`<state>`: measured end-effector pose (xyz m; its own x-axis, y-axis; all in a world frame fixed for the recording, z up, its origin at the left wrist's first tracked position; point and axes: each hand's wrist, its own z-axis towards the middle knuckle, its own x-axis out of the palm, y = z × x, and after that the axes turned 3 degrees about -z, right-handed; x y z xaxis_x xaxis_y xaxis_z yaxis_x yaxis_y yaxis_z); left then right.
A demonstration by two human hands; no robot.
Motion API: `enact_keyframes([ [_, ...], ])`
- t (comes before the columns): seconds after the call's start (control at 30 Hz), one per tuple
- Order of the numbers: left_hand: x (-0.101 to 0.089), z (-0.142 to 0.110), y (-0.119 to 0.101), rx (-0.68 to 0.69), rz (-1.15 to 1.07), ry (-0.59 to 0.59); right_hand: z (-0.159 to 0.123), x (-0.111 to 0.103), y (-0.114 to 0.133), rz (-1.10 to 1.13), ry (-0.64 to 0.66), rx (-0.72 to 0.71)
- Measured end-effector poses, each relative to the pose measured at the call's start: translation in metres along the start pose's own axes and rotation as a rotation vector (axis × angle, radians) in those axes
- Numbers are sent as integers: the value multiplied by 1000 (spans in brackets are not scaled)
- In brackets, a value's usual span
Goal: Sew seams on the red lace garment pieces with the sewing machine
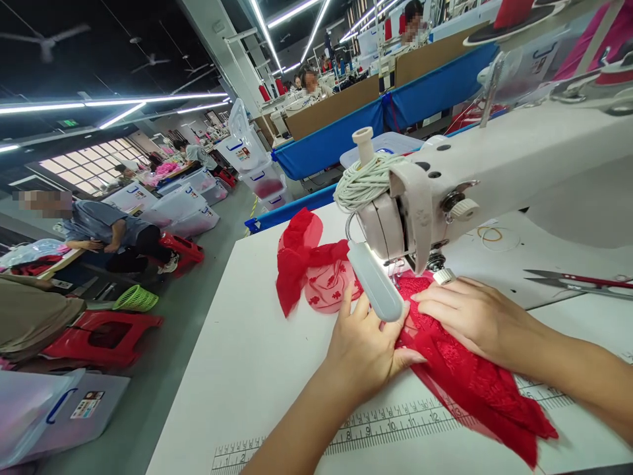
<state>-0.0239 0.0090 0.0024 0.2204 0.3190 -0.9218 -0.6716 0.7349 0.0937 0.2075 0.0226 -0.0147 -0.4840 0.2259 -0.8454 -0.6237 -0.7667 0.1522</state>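
A sewing workshop, this — a white sewing machine [519, 165] looms right up close, a printed ruler [390, 427] runs along its white tabletop [237, 356], a red thread cone [513, 13] shows above, and out across the floor [185, 310] clear storage boxes [262, 178] stand stacked — people [111, 227] sitting under tube lights [158, 99].

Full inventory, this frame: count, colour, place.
Sewing machine: 1 nearest, white, upper right
Cord coil: 1, pale green, machine head
Lace fabric: count unclear, red, on worktable
Scissors: 1, red-handled, right
Ruler scale: 1, black, bottom centre
Worktable: 1, white, foreground
Storage bins: many, translucent, left and behind
Stools: 2+, red, left
Basket: 1, green, left
Cloth slings: 2+, blue, beyond worktable
Thread cones: several, red, top
Ceiling fans: 2+, pale, upper left
Strip lights: several, white, overhead
People: several, varied clothing, background
Left hand: 1, bare, on fabric
Right hand: 1, bare, on fabric
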Motion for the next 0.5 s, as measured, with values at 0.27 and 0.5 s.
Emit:
enact_keyframes([
  [0.27, -3, 8, 3, 76, -116, -83, -4, 5, -5, 40, 5, 0],
  [0.5, -3, 11, -1, 90, -207, 55, -7, 7, -6, -12, -24, -4],
])
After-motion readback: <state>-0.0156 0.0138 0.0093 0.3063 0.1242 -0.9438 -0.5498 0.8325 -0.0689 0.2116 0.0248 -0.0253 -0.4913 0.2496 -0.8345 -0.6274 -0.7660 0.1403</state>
